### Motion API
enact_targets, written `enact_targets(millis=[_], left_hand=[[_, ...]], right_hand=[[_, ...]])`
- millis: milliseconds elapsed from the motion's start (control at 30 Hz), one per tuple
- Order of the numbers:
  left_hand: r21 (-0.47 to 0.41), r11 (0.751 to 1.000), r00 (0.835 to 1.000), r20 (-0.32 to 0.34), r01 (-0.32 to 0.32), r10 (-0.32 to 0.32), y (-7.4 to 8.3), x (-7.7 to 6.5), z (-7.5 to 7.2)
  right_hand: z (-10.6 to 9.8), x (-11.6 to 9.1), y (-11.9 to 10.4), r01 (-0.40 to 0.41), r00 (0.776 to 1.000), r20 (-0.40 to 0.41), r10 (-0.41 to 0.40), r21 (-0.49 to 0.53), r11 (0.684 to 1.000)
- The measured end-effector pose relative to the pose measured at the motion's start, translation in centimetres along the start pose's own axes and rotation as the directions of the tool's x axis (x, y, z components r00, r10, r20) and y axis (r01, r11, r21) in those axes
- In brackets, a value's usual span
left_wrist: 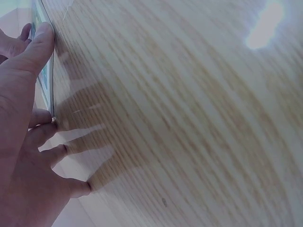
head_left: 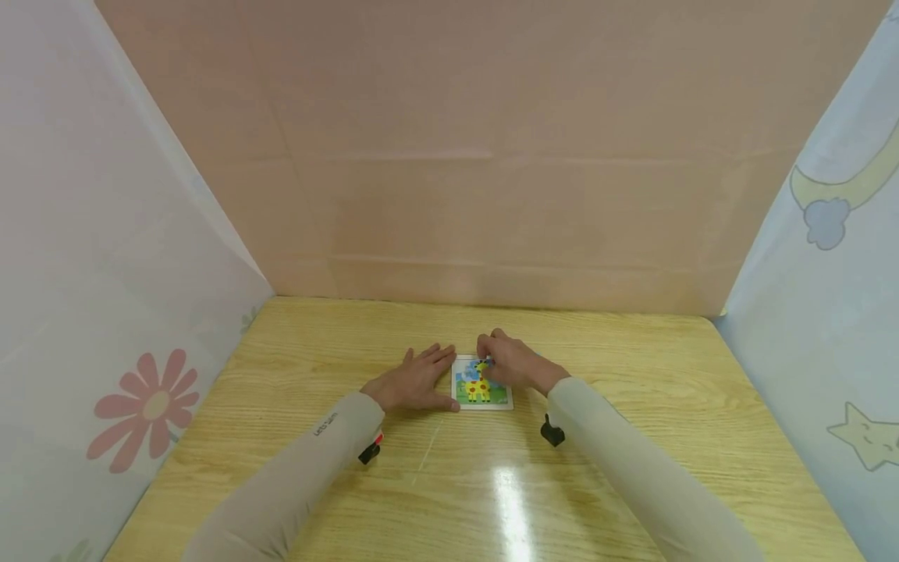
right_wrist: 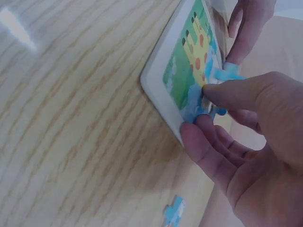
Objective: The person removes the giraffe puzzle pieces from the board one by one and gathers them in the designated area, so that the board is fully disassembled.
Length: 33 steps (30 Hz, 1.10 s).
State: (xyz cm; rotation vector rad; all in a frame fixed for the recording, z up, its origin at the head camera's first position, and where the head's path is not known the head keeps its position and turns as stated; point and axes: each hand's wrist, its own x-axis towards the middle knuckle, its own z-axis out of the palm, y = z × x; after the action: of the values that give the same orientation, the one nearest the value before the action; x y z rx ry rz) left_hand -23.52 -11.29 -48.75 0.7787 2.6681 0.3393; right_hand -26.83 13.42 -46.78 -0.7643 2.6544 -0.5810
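Observation:
A small giraffe jigsaw puzzle (head_left: 479, 390) in a white frame lies on the wooden table between both hands. My left hand (head_left: 421, 381) lies spread on its left side, palm down, thumb and fingertips right at the frame's edge. In the left wrist view, the left thumb (left_wrist: 41, 45) is stretched along that edge. Over the puzzle's upper right part, my right hand (head_left: 516, 363) pinches a light blue puzzle piece (right_wrist: 228, 72) between thumb and finger. The piece stands tilted above the picture, partly hidden by the thumb.
A loose blue puzzle piece (right_wrist: 175, 211) lies on the table beyond the frame, by the right hand. The wooden table (head_left: 316, 336) ends at a tan back wall (head_left: 492, 195). Patterned sheets (head_left: 158, 402) hang on the left and right sides.

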Motion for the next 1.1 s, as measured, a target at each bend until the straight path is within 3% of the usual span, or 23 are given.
enact_targets(millis=[600,767,1100], left_hand=[[0.0,1.0,1.0,0.007,0.005,-0.005,0.5,-0.2,-0.4],[-0.003,1.0,1.0,0.019,0.008,-0.008,0.7,-0.1,-0.4],[0.006,0.999,0.999,0.018,0.035,-0.035,0.4,-0.1,-0.1]], right_hand=[[0.0,-0.3,0.8,0.045,0.994,-0.097,-0.04,0.05,0.998],[-0.2,-1.2,1.2,0.019,0.993,-0.121,-0.008,0.085,0.996],[-1.5,-2.7,3.6,-0.003,0.965,-0.26,0.033,0.116,0.993]])
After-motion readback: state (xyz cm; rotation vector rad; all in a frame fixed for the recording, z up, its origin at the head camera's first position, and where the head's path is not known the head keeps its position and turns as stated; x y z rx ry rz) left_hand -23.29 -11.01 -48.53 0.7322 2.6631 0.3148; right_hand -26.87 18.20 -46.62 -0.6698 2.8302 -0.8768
